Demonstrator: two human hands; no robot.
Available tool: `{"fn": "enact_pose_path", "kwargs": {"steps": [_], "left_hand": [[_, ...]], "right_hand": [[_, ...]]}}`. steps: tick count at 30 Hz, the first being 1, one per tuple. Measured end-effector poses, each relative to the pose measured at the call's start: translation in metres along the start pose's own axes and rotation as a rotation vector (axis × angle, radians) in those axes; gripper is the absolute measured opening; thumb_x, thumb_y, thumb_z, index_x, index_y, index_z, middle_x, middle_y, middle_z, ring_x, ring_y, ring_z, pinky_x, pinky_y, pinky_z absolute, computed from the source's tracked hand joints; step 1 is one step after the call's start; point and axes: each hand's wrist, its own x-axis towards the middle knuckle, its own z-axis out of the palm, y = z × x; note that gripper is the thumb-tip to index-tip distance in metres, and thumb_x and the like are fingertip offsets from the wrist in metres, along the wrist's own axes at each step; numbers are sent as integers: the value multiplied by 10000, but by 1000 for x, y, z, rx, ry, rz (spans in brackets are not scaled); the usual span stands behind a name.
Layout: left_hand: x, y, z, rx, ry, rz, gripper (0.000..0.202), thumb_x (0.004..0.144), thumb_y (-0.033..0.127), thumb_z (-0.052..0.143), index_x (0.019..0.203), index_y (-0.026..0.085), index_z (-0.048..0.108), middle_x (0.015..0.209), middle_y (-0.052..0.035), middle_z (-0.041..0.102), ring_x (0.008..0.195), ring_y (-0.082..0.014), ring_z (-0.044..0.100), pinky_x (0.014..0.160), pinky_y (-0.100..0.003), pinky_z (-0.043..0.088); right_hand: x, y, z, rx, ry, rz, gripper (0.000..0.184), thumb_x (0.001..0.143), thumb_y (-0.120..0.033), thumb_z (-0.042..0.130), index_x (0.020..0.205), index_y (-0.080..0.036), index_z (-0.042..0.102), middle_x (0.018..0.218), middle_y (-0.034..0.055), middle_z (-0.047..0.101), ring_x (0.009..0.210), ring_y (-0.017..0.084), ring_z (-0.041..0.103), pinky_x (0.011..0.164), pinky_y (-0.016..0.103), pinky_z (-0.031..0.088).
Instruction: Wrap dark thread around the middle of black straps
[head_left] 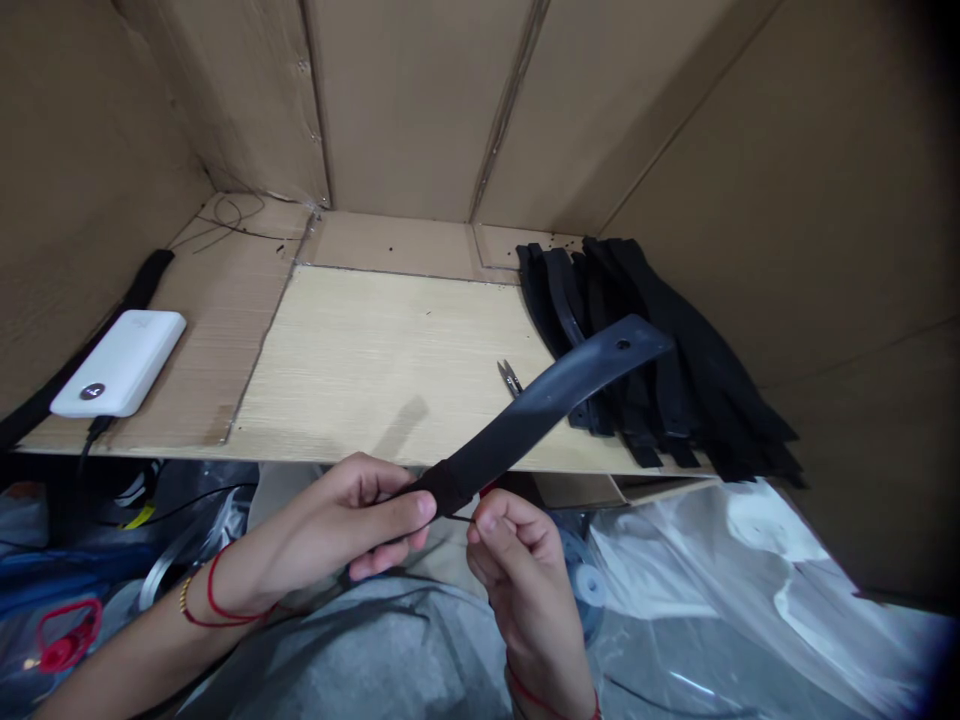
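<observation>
Right hand (525,590): fingertips pinched narrowly on a thin black thread (454,517). Left hand (322,540): closed around the end of a black strap (540,410), which extended beyond the grip. Risk: a loosened pinch could lose the thread; small scissors (510,378) and stacked straps (660,350) lay beyond the grip

Brown cardboard walls (427,100) stood close on three sides, long seams (507,110) running down them. Pale wood board (375,370) lay flat on cardboard shelf (225,320). Crumpled clear plastic sheet (720,600) lay below shelf edge. Light was soft and dull; far right corner looked dark.
</observation>
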Motion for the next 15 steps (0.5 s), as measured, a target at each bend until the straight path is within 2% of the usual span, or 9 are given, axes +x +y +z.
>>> {"fn": "enact_pose_path", "kwargs": {"steps": [9, 15], "left_hand": [[0, -1, 1, 13, -12, 8, 390, 914, 482, 584, 724, 141, 579, 505, 68, 461, 409, -32, 321, 424, -193, 219], [-1, 0, 1, 54, -15, -12, 422, 905, 502, 587, 680, 145, 576, 484, 65, 455, 416, -40, 333, 433, -190, 252]], "right_hand": [[-1, 1, 0, 9, -13, -1, 297, 743, -359, 813, 601, -155, 650, 435, -108, 252, 390, 10, 127, 391, 171, 106], [-1, 1, -1, -20, -3, 27, 345, 737, -402, 809, 583, -155, 625, 414, -120, 215, 378, 11, 110, 388, 180, 95]]}}
